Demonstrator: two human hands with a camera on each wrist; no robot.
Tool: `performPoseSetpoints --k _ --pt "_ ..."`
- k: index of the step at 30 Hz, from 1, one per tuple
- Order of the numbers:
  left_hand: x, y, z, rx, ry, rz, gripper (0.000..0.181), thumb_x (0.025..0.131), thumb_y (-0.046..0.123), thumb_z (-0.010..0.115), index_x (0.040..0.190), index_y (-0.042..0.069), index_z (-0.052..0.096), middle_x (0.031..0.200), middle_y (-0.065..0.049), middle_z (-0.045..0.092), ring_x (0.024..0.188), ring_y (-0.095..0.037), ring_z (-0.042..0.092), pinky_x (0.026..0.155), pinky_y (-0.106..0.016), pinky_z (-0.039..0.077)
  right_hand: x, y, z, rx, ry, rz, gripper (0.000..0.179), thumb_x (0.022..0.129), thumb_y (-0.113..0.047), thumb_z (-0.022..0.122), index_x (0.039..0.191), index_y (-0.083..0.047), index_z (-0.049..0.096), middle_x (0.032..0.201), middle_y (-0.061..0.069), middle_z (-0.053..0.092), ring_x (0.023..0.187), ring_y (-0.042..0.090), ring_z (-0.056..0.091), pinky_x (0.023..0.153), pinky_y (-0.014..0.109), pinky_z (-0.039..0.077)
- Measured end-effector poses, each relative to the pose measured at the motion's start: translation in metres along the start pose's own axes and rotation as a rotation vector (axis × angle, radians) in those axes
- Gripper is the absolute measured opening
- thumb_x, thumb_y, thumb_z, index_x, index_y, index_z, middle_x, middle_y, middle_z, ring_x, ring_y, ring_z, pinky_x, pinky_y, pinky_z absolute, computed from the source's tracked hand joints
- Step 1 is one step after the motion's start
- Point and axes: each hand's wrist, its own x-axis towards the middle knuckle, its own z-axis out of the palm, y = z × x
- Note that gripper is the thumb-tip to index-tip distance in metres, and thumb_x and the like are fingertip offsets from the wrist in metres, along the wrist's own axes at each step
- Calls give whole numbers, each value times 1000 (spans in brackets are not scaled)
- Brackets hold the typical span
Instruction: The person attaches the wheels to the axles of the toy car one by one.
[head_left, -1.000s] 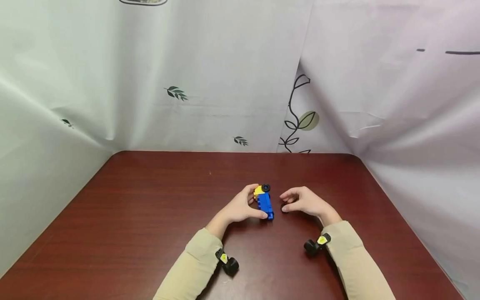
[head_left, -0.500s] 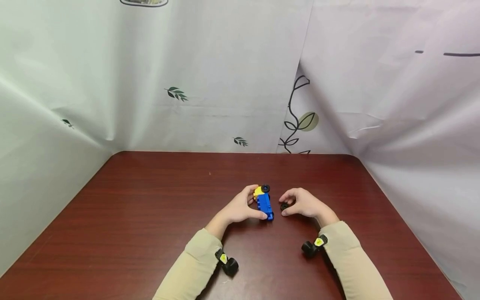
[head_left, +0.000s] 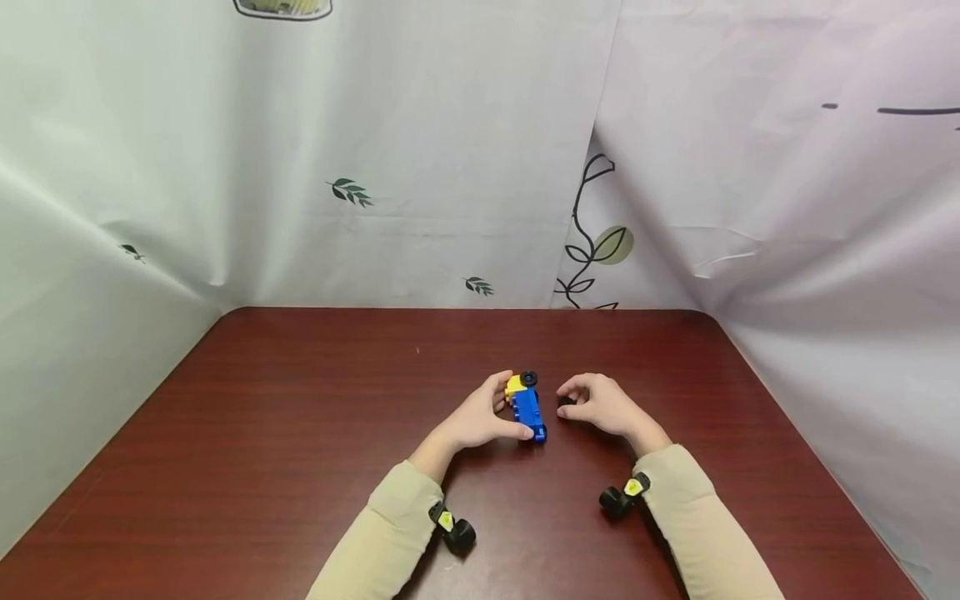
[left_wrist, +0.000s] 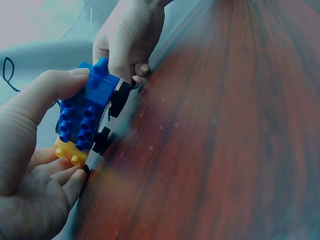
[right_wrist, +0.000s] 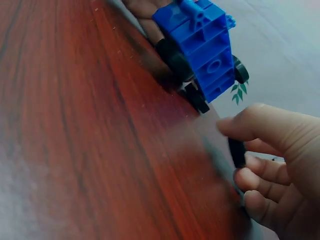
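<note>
My left hand (head_left: 480, 418) holds a toy car (head_left: 527, 411) built of blue and yellow bricks, thumb at its blue end and fingers at the yellow end. The car is tipped on its side, its ribbed blue underside (right_wrist: 212, 60) turned toward the right hand. Black wheels show on it, one (head_left: 528, 379) at the yellow end and another (left_wrist: 120, 99) beside the blue end. Across a small gap, my right hand (head_left: 606, 407) pinches a loose black wheel (right_wrist: 236, 152) between thumb and fingers. The wheel stands edge-on in the right wrist view.
Both hands work low over a reddish-brown wooden table (head_left: 300, 433). A pale patterned curtain (head_left: 450, 150) hangs behind it and along both sides. Each sleeve carries a black wrist camera (head_left: 459, 537).
The right hand has shifted slightly left, and the loose wheel has turned within its fingers, now mostly hidden by them. The left hand and the car hold nearly still.
</note>
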Motion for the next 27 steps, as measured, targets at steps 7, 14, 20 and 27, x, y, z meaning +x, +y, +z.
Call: performPoseSetpoints --k 7,14,20,27 --pt "-1 0 0 14 5 -12 98 75 34 79 150 9 20 154 -13 28 137 -31 38 110 -43 35 0 0 2 -21 105 4 24 80 -20 73 101 -8 70 88 5 60 77 16 52 67 27 46" --pt "0 1 1 -20 39 8 96 75 29 80 148 5 22 151 -15 31 136 -31 39 109 -42 36 2 -4 2 13 134 20 29 82 -23 72 108 -8 68 90 5 62 75 17 53 61 27 47" --pt "1 1 2 -44 67 30 95 75 27 80 148 4 23 150 -16 33 135 -30 40 107 -42 38 3 -10 1 62 137 46 33 85 -26 70 113 -9 66 99 6 66 81 18 57 68 28 50" --pt "1 1 3 -52 100 51 94 76 28 79 148 7 23 150 -16 32 135 -32 40 107 -45 38 3 -15 0 120 174 21 35 85 -26 70 114 -7 64 98 7 66 82 19 59 70 28 51"
